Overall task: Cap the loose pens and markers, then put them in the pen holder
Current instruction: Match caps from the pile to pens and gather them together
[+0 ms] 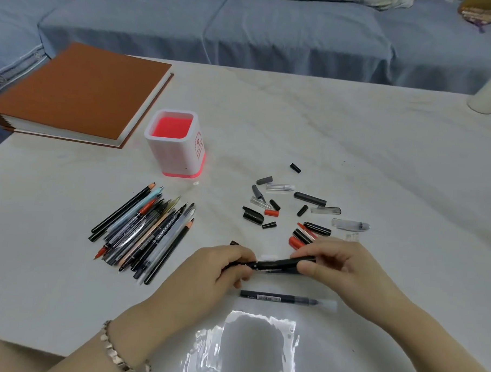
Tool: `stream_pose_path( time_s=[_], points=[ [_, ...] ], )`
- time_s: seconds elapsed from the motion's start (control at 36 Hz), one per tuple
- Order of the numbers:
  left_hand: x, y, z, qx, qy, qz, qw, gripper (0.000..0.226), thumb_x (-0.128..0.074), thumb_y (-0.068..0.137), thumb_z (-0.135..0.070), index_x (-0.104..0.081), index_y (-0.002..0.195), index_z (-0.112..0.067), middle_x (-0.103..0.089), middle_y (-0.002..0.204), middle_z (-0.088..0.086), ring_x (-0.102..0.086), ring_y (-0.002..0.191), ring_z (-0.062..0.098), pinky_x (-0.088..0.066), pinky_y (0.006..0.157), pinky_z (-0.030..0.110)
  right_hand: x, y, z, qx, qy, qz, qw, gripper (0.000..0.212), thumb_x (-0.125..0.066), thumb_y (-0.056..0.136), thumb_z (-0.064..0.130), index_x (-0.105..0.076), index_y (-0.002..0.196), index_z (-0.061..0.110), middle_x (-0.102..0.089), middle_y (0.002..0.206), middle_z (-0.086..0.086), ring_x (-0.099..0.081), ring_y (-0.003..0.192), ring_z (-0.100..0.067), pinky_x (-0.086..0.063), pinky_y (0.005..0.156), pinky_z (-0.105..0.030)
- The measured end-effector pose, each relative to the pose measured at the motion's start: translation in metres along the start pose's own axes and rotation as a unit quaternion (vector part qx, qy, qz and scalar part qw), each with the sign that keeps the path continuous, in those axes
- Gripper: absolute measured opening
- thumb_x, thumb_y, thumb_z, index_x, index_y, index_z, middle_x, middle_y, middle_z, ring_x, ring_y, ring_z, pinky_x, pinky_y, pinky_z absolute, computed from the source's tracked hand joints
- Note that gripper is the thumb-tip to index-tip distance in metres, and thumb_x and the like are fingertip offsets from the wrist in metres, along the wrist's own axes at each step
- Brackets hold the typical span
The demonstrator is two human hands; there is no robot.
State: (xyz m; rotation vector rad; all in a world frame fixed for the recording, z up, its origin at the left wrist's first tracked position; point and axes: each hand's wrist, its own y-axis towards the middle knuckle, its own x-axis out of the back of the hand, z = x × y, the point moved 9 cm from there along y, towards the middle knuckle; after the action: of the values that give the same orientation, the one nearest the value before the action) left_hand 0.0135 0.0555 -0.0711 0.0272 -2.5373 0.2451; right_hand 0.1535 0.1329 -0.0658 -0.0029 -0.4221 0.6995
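Pens and markers (144, 232) lie uncapped in a loose heap on a pale marble-patterned table (353, 140), just in front of a white pen holder (181, 157) with a red inside and red base, a little to its left, tips mostly pointing back toward it. The pen holder stands upright and nothing shows inside it. To the right of the pen holder, and a little nearer the person, a scatter of loose caps (293, 213) in black, grey, red and clear plastic is spread across the tabletop. Well in front of the pen holder and off to its right, a person holds a black marker (280, 264) level just above the table. The left hand (221, 266) has its fingers curled round one end, and the right hand (331, 262) pinches the other end between thumb and fingertips. Farther still from the pen holder, just beside the hands on the person's side, a single dark pen (265, 296) with a frosted clear cap lies flat on the table. A beaded bracelet (118, 354) circles the left wrist. Behind the pen holder and to its left, a thick brown album (79, 94) lies closed near the table's corner. Beyond the table, far behind the pen holder, runs a sofa in a blue cover (245, 31).
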Motion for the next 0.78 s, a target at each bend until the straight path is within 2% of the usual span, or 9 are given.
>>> stream_pose_path(
  time_s=[0.06,0.14,0.19,0.25,0.33,0.44,0.61,0.67,0.78],
  points=[
    [0.008,0.002,0.010,0.019,0.031,-0.030,0.999,0.017,-0.052,0.090,-0.015,-0.064,0.087,-0.027,-0.064,0.073,-0.011,-0.058,0.074,0.007,-0.042,0.068,0.017,0.002,0.002,-0.012,-0.021,-0.009,-0.026,0.999,0.028,-0.067,0.079,0.009,-0.069,0.070,0.035,-0.058,0.060,0.009,-0.044,0.058,-0.002,-0.036,0.059,-0.010],
    [0.036,0.005,0.029,0.050,0.045,-0.122,0.990,0.026,-0.052,0.090,-0.017,-0.056,0.075,-0.037,-0.065,0.069,-0.008,-0.058,0.068,0.007,-0.042,0.065,0.016,0.012,0.009,-0.023,-0.025,-0.061,-0.089,0.994,0.031,-0.062,0.082,0.009,-0.064,0.074,0.038,-0.062,0.077,0.002,-0.047,0.064,-0.003,-0.037,0.062,-0.007],
    [0.051,0.003,0.041,0.072,0.029,-0.158,0.984,0.028,-0.055,0.089,-0.015,-0.054,0.072,-0.038,-0.066,0.070,-0.008,-0.061,0.071,0.005,-0.042,0.067,0.012,0.008,0.018,-0.026,-0.022,-0.113,-0.084,0.990,0.024,-0.061,0.083,0.010,-0.065,0.081,0.034,-0.057,0.078,0.005,-0.047,0.065,-0.002,-0.035,0.063,-0.004],
    [0.059,-0.001,0.049,0.086,0.017,-0.172,0.981,0.029,-0.057,0.087,-0.014,-0.054,0.072,-0.038,-0.068,0.072,-0.008,-0.063,0.077,0.009,-0.044,0.074,0.019,-0.002,0.029,-0.027,-0.020,-0.146,-0.063,0.987,0.018,-0.061,0.083,0.012,-0.065,0.087,0.029,-0.051,0.076,0.009,-0.046,0.065,-0.003,-0.035,0.064,-0.004],
    [0.062,-0.006,0.050,0.092,0.012,-0.176,0.980,0.030,-0.058,0.087,-0.015,-0.054,0.071,-0.040,-0.068,0.074,-0.008,-0.063,0.080,0.011,-0.046,0.075,0.024,-0.025,0.045,-0.025,-0.013,-0.187,-0.019,0.982,0.018,-0.059,0.084,0.018,-0.065,0.100,0.025,-0.046,0.075,0.007,-0.043,0.066,-0.003,-0.034,0.066,-0.010],
    [0.063,-0.010,0.048,0.086,0.021,-0.180,0.980,0.035,-0.058,0.087,-0.014,-0.050,0.070,-0.044,-0.065,0.073,-0.014,-0.060,0.078,-0.001,-0.041,0.065,0.003,-0.038,0.057,-0.024,-0.021,-0.247,0.006,0.969,0.024,-0.056,0.087,0.025,-0.061,0.110,0.027,-0.049,0.084,0.005,-0.046,0.078,-0.010,-0.039,0.076,-0.022],
    [0.053,-0.001,0.045,0.064,0.052,-0.150,0.985,0.024,-0.057,0.088,-0.018,-0.054,0.078,-0.040,-0.063,0.075,-0.016,-0.058,0.076,-0.004,-0.038,0.064,0.000,0.000,0.050,-0.033,-0.061,-0.277,-0.058,0.957,0.021,-0.054,0.085,0.016,-0.066,0.102,0.021,-0.053,0.078,0.008,-0.050,0.076,-0.009,-0.040,0.070,-0.023],
    [0.050,0.003,0.041,0.056,0.056,-0.150,0.986,0.014,-0.056,0.088,-0.019,-0.058,0.087,-0.033,-0.062,0.077,-0.017,-0.058,0.075,-0.002,-0.038,0.063,0.000,0.022,0.046,-0.040,-0.083,-0.272,-0.091,0.954,0.021,-0.056,0.084,0.013,-0.068,0.100,0.020,-0.056,0.081,0.008,-0.050,0.074,-0.008,-0.038,0.070,-0.022],
    [0.042,0.013,0.032,0.041,0.056,-0.146,0.987,0.011,-0.055,0.089,-0.020,-0.060,0.092,-0.030,-0.061,0.084,-0.019,-0.058,0.081,0.000,-0.041,0.066,0.005,0.053,0.051,-0.049,-0.086,-0.309,-0.127,0.939,0.020,-0.055,0.086,0.013,-0.068,0.101,0.016,-0.056,0.091,0.000,-0.050,0.078,-0.013,-0.036,0.073,-0.022]
  ],
)
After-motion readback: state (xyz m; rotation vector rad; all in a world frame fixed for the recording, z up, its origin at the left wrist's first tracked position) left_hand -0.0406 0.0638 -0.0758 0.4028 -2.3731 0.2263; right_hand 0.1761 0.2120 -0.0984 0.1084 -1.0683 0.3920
